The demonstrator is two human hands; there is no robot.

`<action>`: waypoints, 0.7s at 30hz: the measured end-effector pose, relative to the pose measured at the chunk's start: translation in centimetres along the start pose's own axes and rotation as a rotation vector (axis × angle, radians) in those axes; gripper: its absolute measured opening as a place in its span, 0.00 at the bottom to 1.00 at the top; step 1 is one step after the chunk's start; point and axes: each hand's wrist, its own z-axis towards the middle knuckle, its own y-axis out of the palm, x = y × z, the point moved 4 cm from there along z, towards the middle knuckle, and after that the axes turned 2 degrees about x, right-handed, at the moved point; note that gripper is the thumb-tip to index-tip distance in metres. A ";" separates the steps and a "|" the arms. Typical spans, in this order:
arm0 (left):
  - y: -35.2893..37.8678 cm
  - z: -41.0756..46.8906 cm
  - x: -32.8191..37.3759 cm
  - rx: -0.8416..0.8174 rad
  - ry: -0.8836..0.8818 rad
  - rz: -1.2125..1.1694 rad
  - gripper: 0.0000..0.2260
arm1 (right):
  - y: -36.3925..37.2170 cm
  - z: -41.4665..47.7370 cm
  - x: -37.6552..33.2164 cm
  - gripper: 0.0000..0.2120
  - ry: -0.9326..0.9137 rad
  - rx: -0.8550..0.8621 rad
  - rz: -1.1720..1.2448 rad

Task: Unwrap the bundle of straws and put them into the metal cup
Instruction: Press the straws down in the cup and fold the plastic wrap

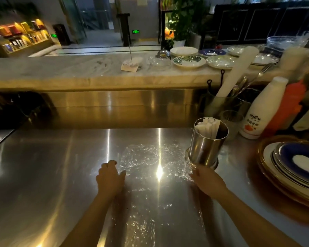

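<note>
A metal cup [206, 145] stands upright on the steel counter at the right. Paper-wrapped straws [208, 128] lean inside it, their tops at the rim. A sheet of clear plastic wrap [150, 161] lies spread flat on the counter between my hands. My left hand [110, 177] rests on the wrap's left edge, fingers curled and pinching it. My right hand [208, 182] sits at the wrap's right edge, just below the cup's base, fingers closed on the film; the fingertips are hidden.
A stack of plates [292, 168] sits at the right edge. A white bottle [262, 111] and an orange bottle [289, 107] stand behind the cup, beside containers of utensils [227, 102]. A marble ledge [78, 72] with dishes runs behind the counter.
</note>
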 end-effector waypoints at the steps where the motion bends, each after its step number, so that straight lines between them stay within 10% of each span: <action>1: -0.5 0.0 1.4 -0.002 0.044 -0.049 0.17 | -1.0 -0.1 -0.5 0.07 -0.026 0.002 -0.007; 11: -2.5 -1.7 21.1 -0.040 0.699 -0.361 0.09 | -13.4 0.1 -6.1 0.06 -0.324 0.260 0.076; 21: 3.1 -2.1 26.4 -0.061 1.018 0.014 0.27 | -14.4 4.1 -4.4 0.20 -0.387 0.226 -0.290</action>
